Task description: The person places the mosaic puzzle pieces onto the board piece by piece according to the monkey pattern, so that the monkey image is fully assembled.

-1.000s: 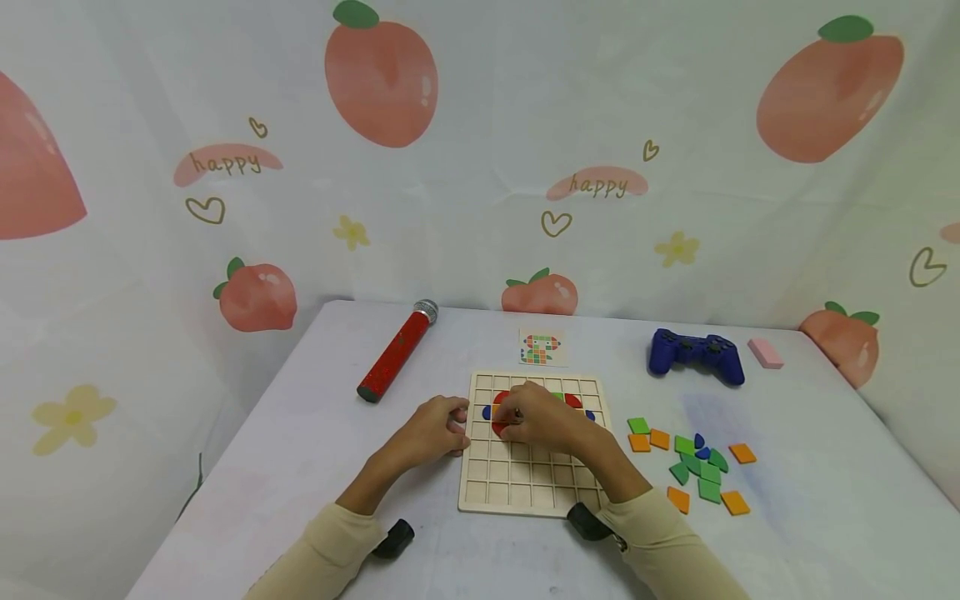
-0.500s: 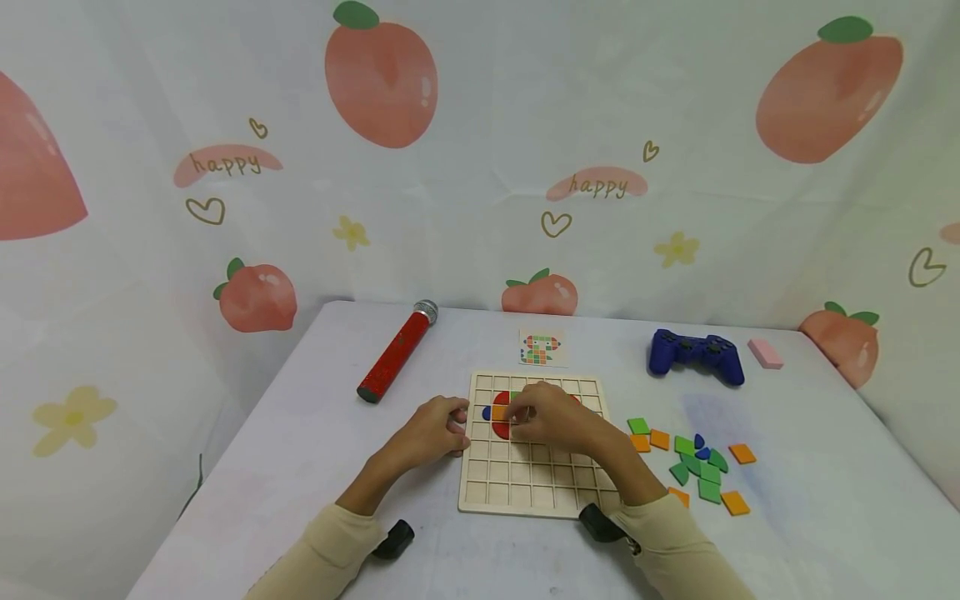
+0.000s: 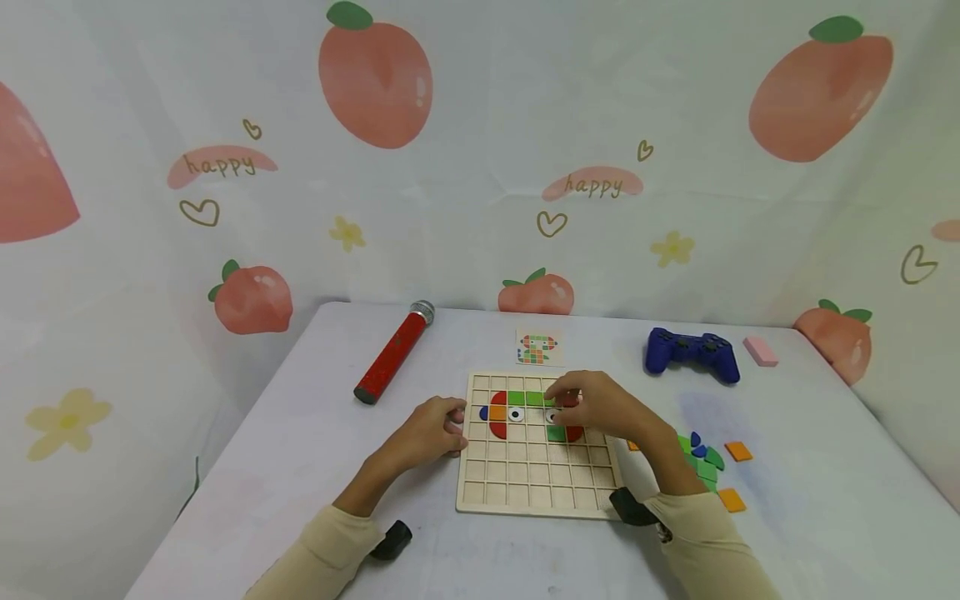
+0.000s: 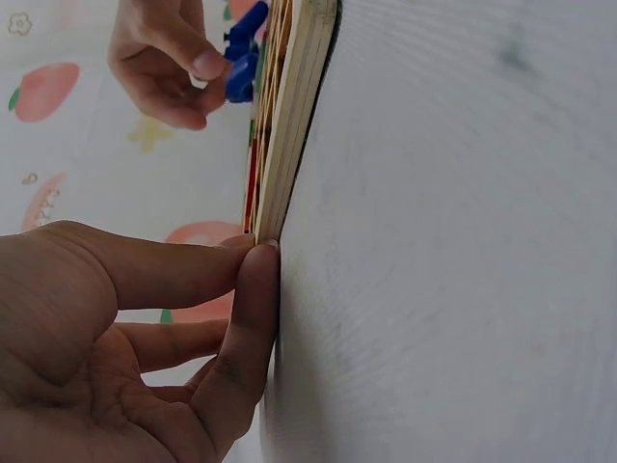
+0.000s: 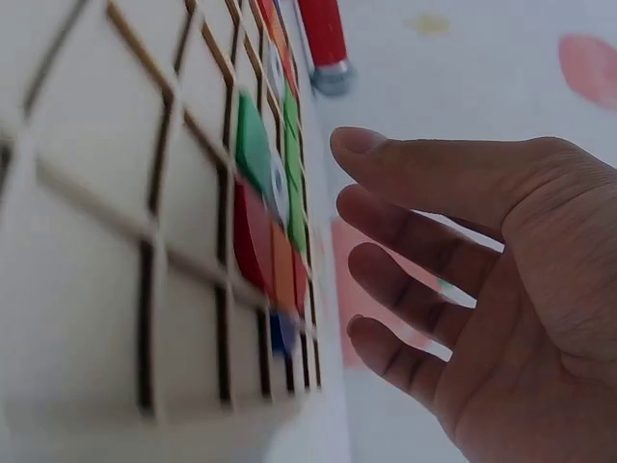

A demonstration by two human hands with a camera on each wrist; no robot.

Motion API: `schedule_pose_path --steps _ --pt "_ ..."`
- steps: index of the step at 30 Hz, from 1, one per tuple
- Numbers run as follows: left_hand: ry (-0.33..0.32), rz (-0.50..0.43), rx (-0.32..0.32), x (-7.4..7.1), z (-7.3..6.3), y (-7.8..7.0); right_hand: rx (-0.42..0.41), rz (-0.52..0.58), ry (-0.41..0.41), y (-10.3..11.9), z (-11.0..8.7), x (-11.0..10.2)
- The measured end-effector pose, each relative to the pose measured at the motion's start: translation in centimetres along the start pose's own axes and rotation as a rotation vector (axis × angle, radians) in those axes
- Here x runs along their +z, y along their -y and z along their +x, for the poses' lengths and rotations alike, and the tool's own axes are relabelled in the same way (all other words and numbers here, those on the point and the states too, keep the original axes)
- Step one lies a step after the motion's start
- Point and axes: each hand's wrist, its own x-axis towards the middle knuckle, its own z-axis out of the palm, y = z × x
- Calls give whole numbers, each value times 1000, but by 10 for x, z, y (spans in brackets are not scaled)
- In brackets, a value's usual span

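A wooden grid board [image 3: 517, 473] lies on the table. Its upper rows hold green tiles [image 3: 526, 398], red curved tiles [image 3: 498, 430], an orange tile [image 3: 498, 412], a blue tile [image 3: 483, 412] and two round-eye tiles, one at left [image 3: 516, 414]. My left hand [image 3: 423, 433] pinches the board's left edge between thumb and index finger, as the left wrist view shows. Over the board's upper right hovers my right hand [image 3: 603, 404], partly hiding tiles there. In the right wrist view that hand [image 5: 482, 241] has its fingers apart, with nothing between them.
Loose green, blue and orange tiles [image 3: 707, 471] lie right of the board, partly behind my right forearm. A picture card [image 3: 539, 347] sits behind the board. Farther out are a red microphone [image 3: 392, 357], a blue game controller [image 3: 692, 355] and a pink block [image 3: 761, 351].
My right hand has moved right across the board, uncovering the left eye tile and the green tiles beside it. The left hand stays at the board's edge.
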Motion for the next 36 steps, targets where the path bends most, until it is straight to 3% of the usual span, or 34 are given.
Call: schedule_pose_path --steps 8,16,25,36 --pt "1 6 1 0 -1 1 91 -41 -58 -22 -16 -28" --pt "3 9 4 -2 -3 -1 167 -67 -54 -43 -31 -46" --pt "-5 26 10 -2 -1 2 277 -53 -31 -59 -42 -52" --pt "-8 31 17 -1 -1 1 290 -63 -37 -68 -45 -52"
